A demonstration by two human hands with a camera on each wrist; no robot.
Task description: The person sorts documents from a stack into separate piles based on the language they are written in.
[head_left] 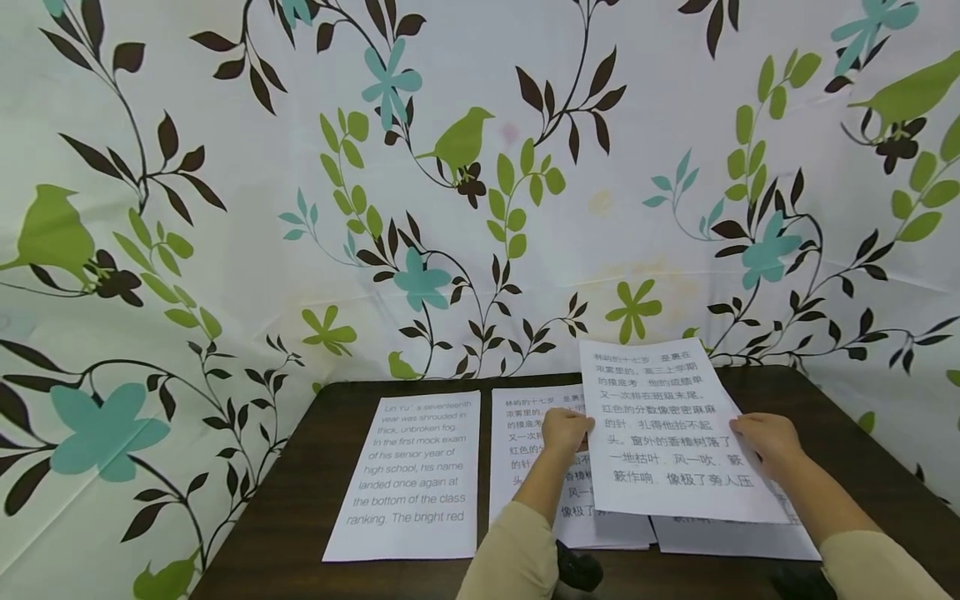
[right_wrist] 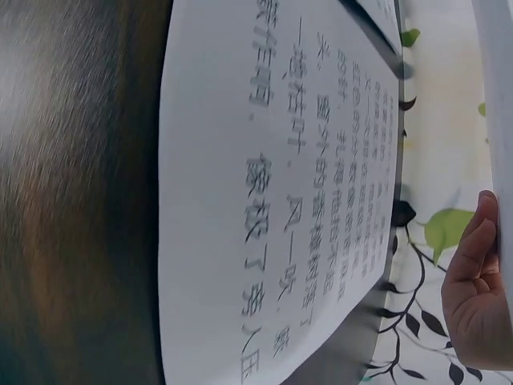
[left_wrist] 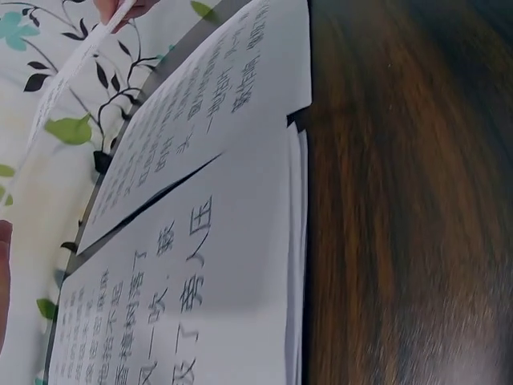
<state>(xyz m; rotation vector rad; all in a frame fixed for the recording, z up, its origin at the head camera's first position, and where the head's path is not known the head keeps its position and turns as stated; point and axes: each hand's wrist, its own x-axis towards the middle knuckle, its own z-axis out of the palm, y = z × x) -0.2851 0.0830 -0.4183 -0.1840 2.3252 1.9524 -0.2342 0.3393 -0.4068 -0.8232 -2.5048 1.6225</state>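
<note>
Both hands hold up a white sheet (head_left: 667, 433) with printed Chinese characters, tilted above the papers on the table. The left hand (head_left: 566, 432) pinches its left edge, and the right hand (head_left: 768, 442) pinches its right edge. In the left wrist view the raised sheet (left_wrist: 68, 76) appears nearly edge-on, gripped by the right hand (left_wrist: 128, 10), while part of the left hand (left_wrist: 4, 281) shows at the left border. The right wrist view has the right hand (right_wrist: 481, 293) with thumb and fingers on the raised sheet (right_wrist: 498, 96).
A sheet with English text (head_left: 416, 475) lies left on the dark wooden table (head_left: 281, 500). Beside it lies a pile of Chinese-text sheets (head_left: 532, 508); another Chinese-text sheet (head_left: 738, 542) lies right, partly covered by the raised one. Patterned cloth (head_left: 465, 325) hangs behind.
</note>
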